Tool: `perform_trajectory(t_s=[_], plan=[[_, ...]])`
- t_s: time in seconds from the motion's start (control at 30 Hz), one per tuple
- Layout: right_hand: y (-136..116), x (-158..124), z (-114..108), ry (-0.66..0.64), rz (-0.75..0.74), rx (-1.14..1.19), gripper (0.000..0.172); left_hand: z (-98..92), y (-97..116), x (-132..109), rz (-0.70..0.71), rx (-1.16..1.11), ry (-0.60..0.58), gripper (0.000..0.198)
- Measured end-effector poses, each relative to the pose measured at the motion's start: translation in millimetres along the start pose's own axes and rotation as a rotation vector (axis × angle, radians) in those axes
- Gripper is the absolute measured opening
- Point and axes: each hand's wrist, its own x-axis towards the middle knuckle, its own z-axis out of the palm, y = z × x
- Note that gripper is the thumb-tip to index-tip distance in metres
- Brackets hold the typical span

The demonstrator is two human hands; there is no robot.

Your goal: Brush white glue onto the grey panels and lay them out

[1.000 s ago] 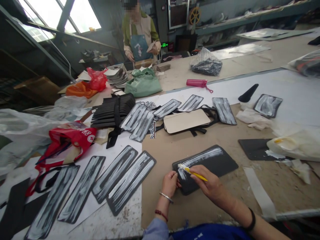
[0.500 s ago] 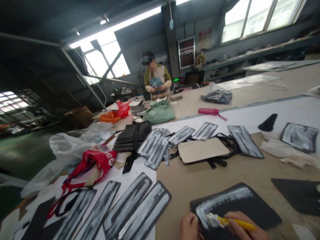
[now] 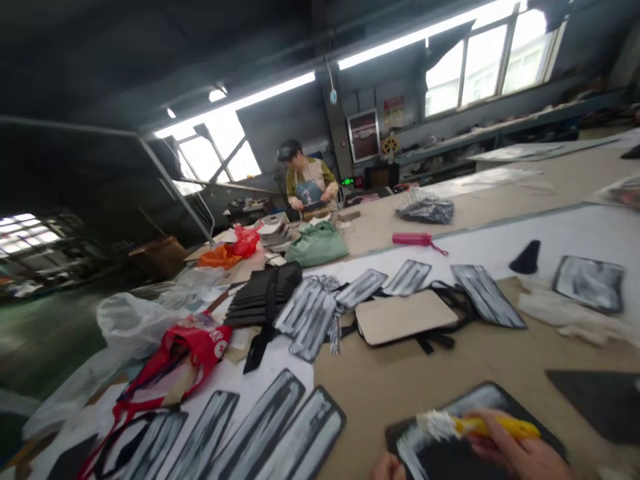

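Observation:
My right hand (image 3: 517, 448) grips a yellow-handled paintbrush (image 3: 467, 425) whose bristles carry thick white paste. The bristles are over the upper left part of a black panel (image 3: 450, 460); I cannot tell if they touch it. White streaks run along the panel's top and left edges, while its middle is bare black. At the panel's left edge, my left hand (image 3: 389, 468) is closed on it, partly cut off by the frame's bottom. Several black strips with white streaks lie to the left, among them a long strip (image 3: 306, 437).
A beige board with black straps (image 3: 407, 317) lies ahead. A stack of black pieces (image 3: 263, 293) and a red bag (image 3: 197, 353) are on the left. Another dark panel (image 3: 595, 403) lies to the right. Across the table, a person (image 3: 310, 183) handles something dark.
My view has tilted up, so the table sits lower in the frame. The brush has moved rightward and toward the panel's top edge. My left hand stays at the panel's left edge.

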Motion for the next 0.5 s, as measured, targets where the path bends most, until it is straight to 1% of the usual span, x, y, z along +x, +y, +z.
perform_trajectory(t_s=[0.03,0.07,0.1,0.2,0.27,0.37,0.5], plan=[[-5.6,-12.6,-1.3,-0.037,0.076,0.039,0.052,0.9,-8.9,-13.0,-0.045,0.014,-0.019,0.021],[-10.8,-23.7,-2.0,-0.036,0.117,0.043,0.054,1.0,-15.5,-22.5,-0.074,0.025,-0.043,0.016],[-14.7,-32.7,-1.9,-0.024,0.130,0.024,0.055,0.5,-20.1,-27.6,-0.094,0.018,-0.048,0.016],[-15.7,-51.1,1.5,-0.058,0.144,-0.065,0.057,-1.3,-28.4,-24.2,-0.111,-0.016,-0.064,0.015],[-8.7,-61.1,5.3,-0.081,0.150,-0.110,0.058,-1.9,-29.9,-20.0,-0.105,-0.024,-0.061,0.013],[8.0,-72.1,13.7,-0.079,0.136,-0.119,0.058,-2.0,-27.2,-22.2,-0.063,-0.019,-0.044,0.010],[27.0,-73.7,20.5,-0.063,0.094,-0.106,0.054,-1.2,-25.3,-27.0,-0.012,0.002,-0.024,0.009]])
